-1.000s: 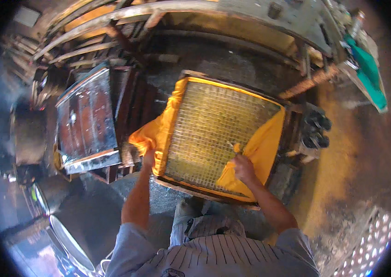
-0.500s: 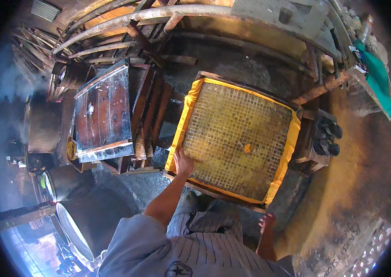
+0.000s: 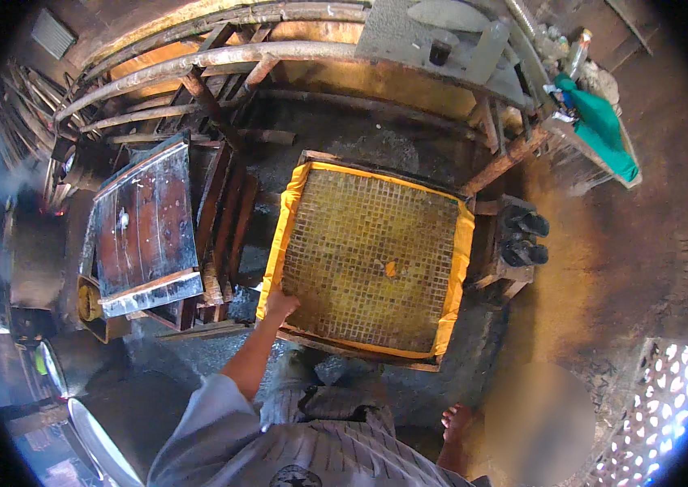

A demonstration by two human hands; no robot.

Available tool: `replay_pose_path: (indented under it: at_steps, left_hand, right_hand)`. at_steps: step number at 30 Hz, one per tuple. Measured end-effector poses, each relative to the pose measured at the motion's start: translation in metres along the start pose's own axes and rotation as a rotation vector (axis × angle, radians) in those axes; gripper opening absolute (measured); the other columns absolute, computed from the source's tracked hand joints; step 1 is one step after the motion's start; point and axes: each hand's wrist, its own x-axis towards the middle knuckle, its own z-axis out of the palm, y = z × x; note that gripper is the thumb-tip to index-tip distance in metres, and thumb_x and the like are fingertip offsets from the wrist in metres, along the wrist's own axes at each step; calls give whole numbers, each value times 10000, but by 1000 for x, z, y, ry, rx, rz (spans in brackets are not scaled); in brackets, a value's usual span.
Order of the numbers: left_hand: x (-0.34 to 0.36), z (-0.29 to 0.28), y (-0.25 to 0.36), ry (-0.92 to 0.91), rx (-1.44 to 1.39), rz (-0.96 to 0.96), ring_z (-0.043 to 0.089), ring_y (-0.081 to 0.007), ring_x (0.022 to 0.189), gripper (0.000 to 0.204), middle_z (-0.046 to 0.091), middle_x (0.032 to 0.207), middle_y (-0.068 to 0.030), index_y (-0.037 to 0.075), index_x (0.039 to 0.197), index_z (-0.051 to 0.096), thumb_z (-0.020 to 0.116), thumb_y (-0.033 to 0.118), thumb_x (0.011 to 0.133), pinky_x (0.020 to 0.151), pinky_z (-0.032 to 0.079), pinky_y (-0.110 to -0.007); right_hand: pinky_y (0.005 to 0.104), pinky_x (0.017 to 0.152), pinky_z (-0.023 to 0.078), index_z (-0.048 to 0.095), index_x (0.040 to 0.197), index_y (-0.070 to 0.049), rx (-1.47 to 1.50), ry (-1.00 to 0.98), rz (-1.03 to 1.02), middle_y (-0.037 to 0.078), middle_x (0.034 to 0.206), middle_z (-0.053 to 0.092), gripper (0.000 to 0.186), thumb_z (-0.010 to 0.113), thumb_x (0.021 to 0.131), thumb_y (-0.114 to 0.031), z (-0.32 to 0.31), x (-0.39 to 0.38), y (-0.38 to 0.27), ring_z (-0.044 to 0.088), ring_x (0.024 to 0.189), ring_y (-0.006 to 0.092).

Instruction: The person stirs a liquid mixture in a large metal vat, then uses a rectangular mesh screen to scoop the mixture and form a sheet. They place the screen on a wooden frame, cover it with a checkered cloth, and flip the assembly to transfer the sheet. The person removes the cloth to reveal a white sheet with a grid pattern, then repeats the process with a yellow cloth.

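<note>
A square wooden frame (image 3: 301, 157) stands in front of me, filled with a grid of small brownish-yellow squares (image 3: 360, 243). Bright yellow cloth (image 3: 458, 272) lines its sides, bunched thickest along the left and right. A small orange-yellow scrap (image 3: 391, 269) lies on the grid, right of the middle. At the near left corner my left hand (image 3: 281, 305) is closed against the cloth's edge and appears to pinch it; the fingertips are hidden. My right hand (image 3: 456, 422) hangs apart from the frame at the lower right, fingers loosely bent and apart, with nothing in it.
Left of the frame stands a stained wooden board (image 3: 145, 227) on stacked timber. Large metal pots (image 3: 100, 442) stand at the lower left, with smoke beyond. Dark sandals (image 3: 525, 235) rest on a stool at right. A pole rail (image 3: 279, 53) and grey bench (image 3: 417, 40) run behind; green cloth (image 3: 603, 130) lies far right.
My view has turned to the right, so the frame and surroundings sit farther left. My left hand stays at the near left corner, its fingers now more curled. The right hand still hangs free.
</note>
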Motion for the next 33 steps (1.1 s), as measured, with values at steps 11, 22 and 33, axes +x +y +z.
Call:
replay_pose_path:
  at_steps: [11,22,33]
  left_hand:
    - [-132,-291,241,-160,-132,910,663,-379,912,426,682,921,-256,-61,959,677,736,273,701,823,495,-418]
    - [-205,-615,-143,829,-89,858,681,-341,851,298,663,902,-231,-5,1057,641,694,145,804,725,500,-396]
    - [-22,-502,-503,981,17,38,599,-415,1031,411,641,1127,-208,47,1151,628,659,291,822,909,472,-493]
  right_hand:
    - [427,663,547,487,1318,-127,275,-594,-387,109,1200,588,546,584,912,-479,159,-153,-160,637,970,295]
    - [312,987,424,472,1369,20,-102,-1037,-1242,85,1237,605,579,631,812,-1,464,-485,-32,565,1117,176]
    - [246,467,454,571,1094,-29,-703,-1212,-819,40,808,630,222,631,889,-88,657,-426,138,627,581,123]
